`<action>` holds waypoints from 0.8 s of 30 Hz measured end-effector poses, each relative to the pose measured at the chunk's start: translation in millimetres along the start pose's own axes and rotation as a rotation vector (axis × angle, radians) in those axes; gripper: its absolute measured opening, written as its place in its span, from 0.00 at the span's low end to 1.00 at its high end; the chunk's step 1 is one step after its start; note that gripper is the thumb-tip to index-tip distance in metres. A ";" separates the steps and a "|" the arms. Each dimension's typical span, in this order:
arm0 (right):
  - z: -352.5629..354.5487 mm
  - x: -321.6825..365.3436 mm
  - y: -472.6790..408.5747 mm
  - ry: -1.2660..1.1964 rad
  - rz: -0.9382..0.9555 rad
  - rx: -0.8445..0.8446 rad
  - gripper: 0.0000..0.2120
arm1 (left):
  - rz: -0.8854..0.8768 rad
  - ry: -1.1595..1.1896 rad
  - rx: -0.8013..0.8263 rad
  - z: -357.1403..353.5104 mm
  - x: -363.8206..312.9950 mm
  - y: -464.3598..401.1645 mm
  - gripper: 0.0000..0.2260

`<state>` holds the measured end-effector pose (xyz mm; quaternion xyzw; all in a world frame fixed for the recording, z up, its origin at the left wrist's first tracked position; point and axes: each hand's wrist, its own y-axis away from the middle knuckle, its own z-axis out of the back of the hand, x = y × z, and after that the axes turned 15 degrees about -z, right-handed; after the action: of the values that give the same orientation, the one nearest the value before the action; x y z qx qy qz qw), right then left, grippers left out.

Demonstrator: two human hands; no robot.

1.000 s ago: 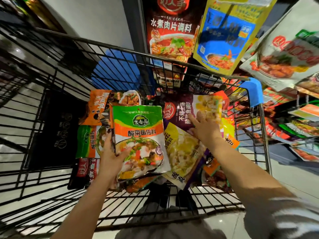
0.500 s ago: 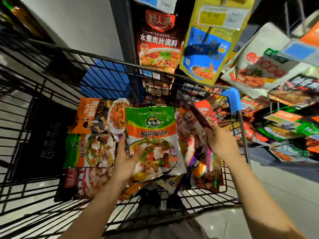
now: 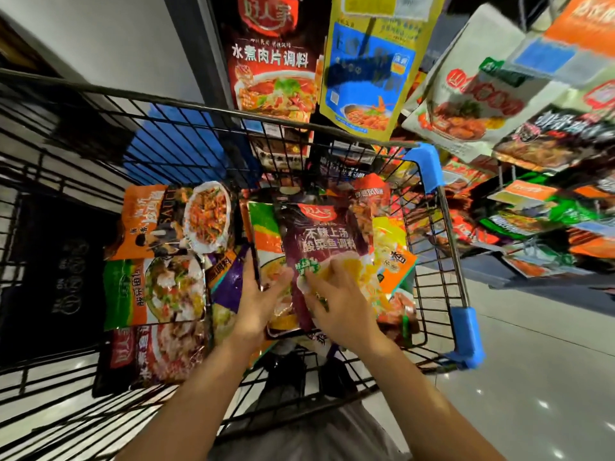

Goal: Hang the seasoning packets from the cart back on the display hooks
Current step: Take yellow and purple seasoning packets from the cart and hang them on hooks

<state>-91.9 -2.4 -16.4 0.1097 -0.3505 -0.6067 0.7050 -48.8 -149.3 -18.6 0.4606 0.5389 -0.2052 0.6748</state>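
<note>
Above the black wire cart point(image 3: 429, 261) I hold two seasoning packets stacked. My left hand point(image 3: 258, 301) grips the green-and-orange packet point(image 3: 266, 234) by its lower left edge. A purple packet point(image 3: 319, 241) lies on top of it, and my right hand point(image 3: 336, 307) pinches its lower part. Several more packets lie in the cart: an orange one point(image 3: 146, 221), a green one point(image 3: 156, 291) and a red one point(image 3: 149, 354) at the left. Hanging packets fill the display: a dark red one point(image 3: 273, 61), a yellow-blue one point(image 3: 369, 68) and a white one point(image 3: 466, 94).
The cart has blue corner guards point(image 3: 431, 168) and stands against the display rack. More hooked packets point(image 3: 532, 211) crowd the right side. A grey tiled floor point(image 3: 532, 377) lies to the right. A white wall point(image 3: 100, 38) rises behind the cart at the left.
My right hand lifted the purple packet out of the cart and laid it over the green-and-orange packet in my left hand. Both hands have come together.
</note>
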 end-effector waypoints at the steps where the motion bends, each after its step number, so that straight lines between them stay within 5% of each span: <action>1: -2.6 1.9 6.2 -0.005 0.022 0.000 0.33 | 0.003 -0.011 -0.006 0.3 1.4 -0.6 0.40; 6: -8.1 -0.8 20.1 -0.009 0.132 0.073 0.24 | -0.012 -0.125 0.043 6.0 6.8 -4.6 0.41; 9: 14.7 -14.1 4.0 -0.321 0.014 0.024 0.22 | -0.036 -0.147 0.064 7.7 6.2 -7.2 0.40; 12: 47.8 -29.1 -14.8 -0.461 -0.212 -0.222 0.36 | -0.047 -0.099 0.035 10.8 5.5 -3.7 0.38; 15: 55.4 -36.5 -19.7 -0.609 -0.362 0.030 0.48 | -0.057 0.011 0.003 15.7 -3.1 9.1 0.35; 18: 40.8 -37.7 -14.3 -0.773 -0.288 0.113 0.59 | -0.080 0.088 -0.033 25.6 -19.7 22.4 0.36; 24: 74.2 -12.5 2.7 -1.064 -0.061 0.053 0.50 | -0.230 0.101 -0.111 21.1 -76.5 51.6 0.35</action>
<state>-136.5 30.0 34.8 -0.1852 -0.6715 -0.5897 0.4087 -23.3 -158.5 72.1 0.3675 0.6318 -0.2275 0.6435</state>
